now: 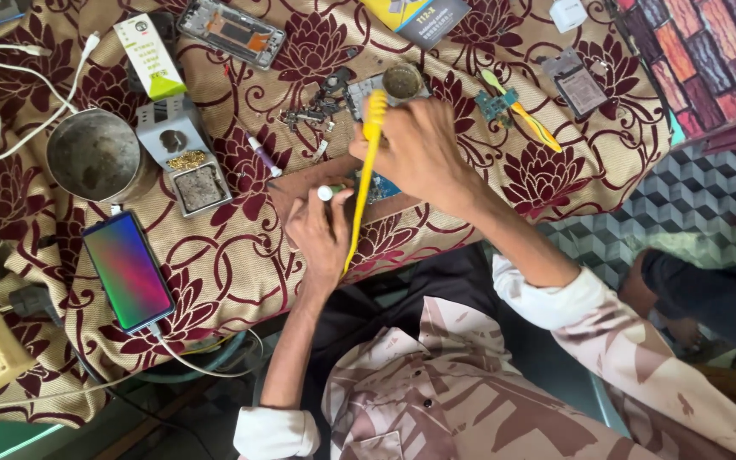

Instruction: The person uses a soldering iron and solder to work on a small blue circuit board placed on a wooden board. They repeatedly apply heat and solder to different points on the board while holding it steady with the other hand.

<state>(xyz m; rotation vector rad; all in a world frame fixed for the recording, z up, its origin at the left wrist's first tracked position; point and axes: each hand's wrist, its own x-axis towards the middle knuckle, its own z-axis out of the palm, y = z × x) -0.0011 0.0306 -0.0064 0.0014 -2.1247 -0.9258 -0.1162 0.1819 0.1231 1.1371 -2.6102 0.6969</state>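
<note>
A table (240,273) covered with a beige cloth patterned in dark red flowers fills most of the view, with a grey cube-patterned floor (683,213) to its right. Near the table's front edge, the right hand (423,153) is clenched around a yellow-handled tool (366,162), whose handle runs down between the two hands with its yellow cord trailing toward the person's lap. The tool's tip is hidden behind the hands, so I cannot tell what it touches. Just beside it, the left hand (321,234) is closed on a small white-and-green pen-like thing (329,192), pinched between thumb and fingers. Between the hands a bit of a blue circuit board (382,187) shows, lying on the cloth. Just above the right hand stands a small round tin (403,82), and beside it lie dark metal bits (317,106). To the right rest a small green board with yellow tweezers (521,111) and a small grey square part (575,83). Farther left sit a grey metal stand with a sponge tray (185,158), a round metal bowl (95,156), a white-and-green box (149,55) and white cables (10,94). A lit phone (128,271) lies at the lower left, plugged into a cable. An opened phone frame (232,32) lies near the top edge.
</note>
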